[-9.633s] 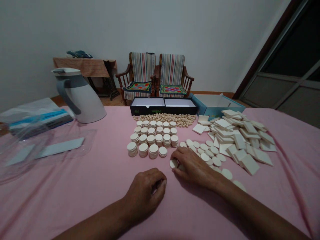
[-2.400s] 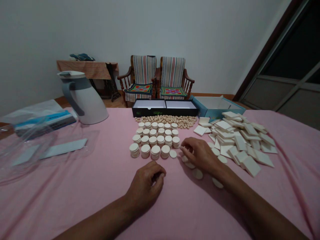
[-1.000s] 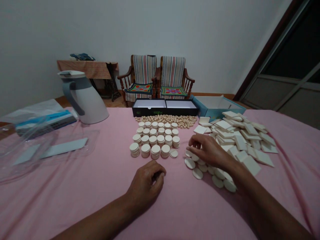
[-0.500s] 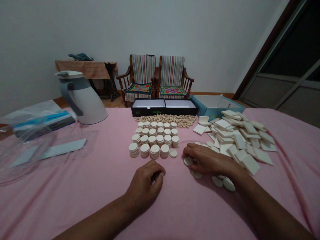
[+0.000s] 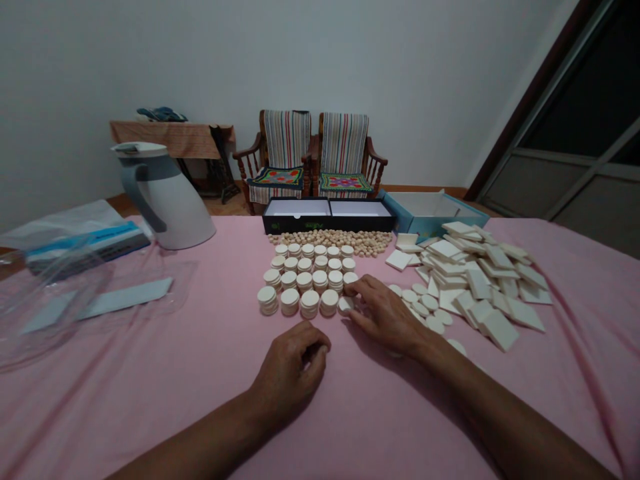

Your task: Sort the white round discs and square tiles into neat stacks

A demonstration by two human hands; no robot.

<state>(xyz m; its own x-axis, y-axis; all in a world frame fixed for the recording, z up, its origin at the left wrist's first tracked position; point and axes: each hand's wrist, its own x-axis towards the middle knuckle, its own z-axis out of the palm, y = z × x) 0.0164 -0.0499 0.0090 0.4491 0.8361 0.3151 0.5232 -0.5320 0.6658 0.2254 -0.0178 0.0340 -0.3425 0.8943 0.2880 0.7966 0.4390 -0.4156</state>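
Stacks of round white discs (image 5: 310, 301) stand in several rows on the pink cloth. At the right end of the front row, my right hand (image 5: 383, 313) pinches a white disc (image 5: 346, 305) between thumb and fingers, over a low stack there. Its fingertips partly cover the disc and the stack behind. My left hand (image 5: 294, 357) rests on the cloth in front of the stacks, fingers curled toward the thumb, with nothing visible in it. Loose white discs (image 5: 429, 303) lie to the right, some hidden behind my right wrist and forearm.
Square white tiles (image 5: 480, 267) are heaped at the right. Small wooden beads (image 5: 330, 239) lie behind the stacks, before a black box (image 5: 297, 227). A blue box (image 5: 430, 223) stands back right. A jug (image 5: 183, 210) and clear plastic packaging (image 5: 183, 283) are on the left.
My right hand has moved left from the loose discs to the low stack at the front row's right end, bringing a disc. My left hand has stayed still.
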